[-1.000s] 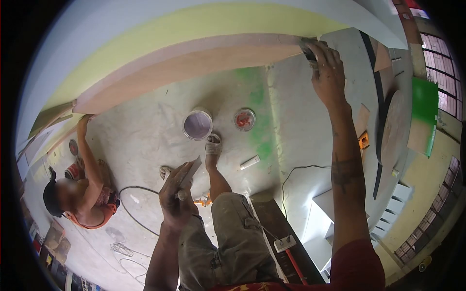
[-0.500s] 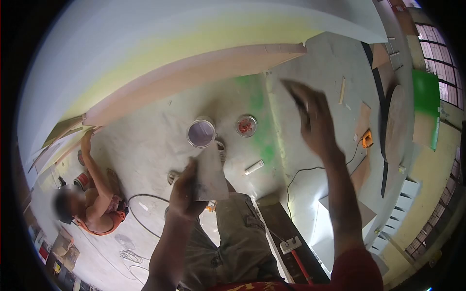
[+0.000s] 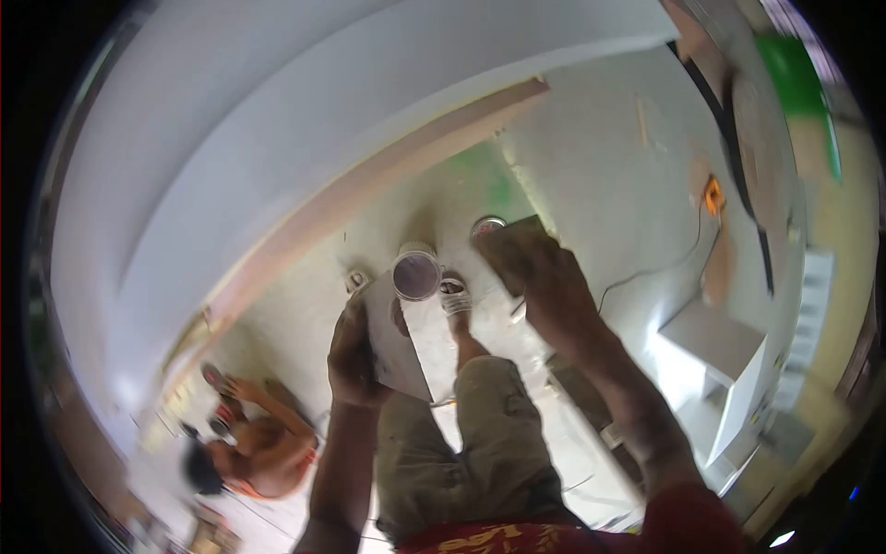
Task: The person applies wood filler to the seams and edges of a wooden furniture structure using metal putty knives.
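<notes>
My left hand (image 3: 353, 358) is closed around the edge of a flat light-grey plate (image 3: 399, 355), held tilted above my knees. A small brownish patch shows near the plate's right edge. To the right, my right hand (image 3: 565, 303) is raised and grips a flat, dark, rectangular scraper (image 3: 510, 251); its far edge is blurred. Between and beyond the hands, a bucket (image 3: 416, 275) of greyish-purple material stands on the floor near my feet. A small round tin (image 3: 487, 224) is partly hidden behind the scraper.
A long curved white panel structure (image 3: 369, 138) with a bare brown edge arches across the front. At lower left another person (image 3: 263, 448) crouches beside it. An orange tool (image 3: 713, 196) with a cord and a white box-like cabinet (image 3: 715, 342) are on the right.
My view has shifted toward the curved panel. My right hand has come down and inward, and the scraper's broad face now shows. The left hand still holds the plate.
</notes>
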### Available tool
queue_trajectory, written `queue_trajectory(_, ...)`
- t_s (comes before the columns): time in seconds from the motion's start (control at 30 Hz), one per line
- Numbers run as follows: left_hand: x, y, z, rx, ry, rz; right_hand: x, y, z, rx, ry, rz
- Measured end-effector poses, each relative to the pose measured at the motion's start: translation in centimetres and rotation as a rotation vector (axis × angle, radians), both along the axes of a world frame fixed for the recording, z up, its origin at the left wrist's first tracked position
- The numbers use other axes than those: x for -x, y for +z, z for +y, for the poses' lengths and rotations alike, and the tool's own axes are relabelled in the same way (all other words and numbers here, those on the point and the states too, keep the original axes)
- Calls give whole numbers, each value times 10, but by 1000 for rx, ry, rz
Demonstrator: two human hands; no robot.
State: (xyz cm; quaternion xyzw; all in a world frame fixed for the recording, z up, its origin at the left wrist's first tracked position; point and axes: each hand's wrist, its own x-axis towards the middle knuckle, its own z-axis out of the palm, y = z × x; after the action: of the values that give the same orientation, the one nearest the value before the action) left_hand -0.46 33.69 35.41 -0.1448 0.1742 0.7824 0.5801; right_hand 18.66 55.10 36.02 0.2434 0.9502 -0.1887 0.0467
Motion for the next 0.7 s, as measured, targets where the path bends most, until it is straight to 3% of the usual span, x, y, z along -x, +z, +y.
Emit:
queue_trajectory(0.07, 23, -3, -8, 42, -6, 10, 21, -8, 8, 116, -342, 128)
queue_trajectory(0.13, 39, 3, -12, 64, -74, -37, 56, -4, 22, -110, -462, 255)
queue_trajectory(0.2, 51, 0, -31, 192, -120, -42, 85, -10, 35, -118, -748, 188)
queue_trajectory(0.27, 68, -2, -51, 163, -239, 20, 102, -47, 55, -243, -790, 173)
queue_trajectory(0.37, 91, -4, -76, 242, -345, 80, 152, -43, 66, -206, -1076, 45)
queue_trajectory(0.5, 117, -3, -97, 226, -470, 68, 179, -67, 88, -232, -1156, 11)
queue_trajectory(0.7, 136, -3, -105, 187, -449, 41, 191, -94, 112, -234, -1147, -113)
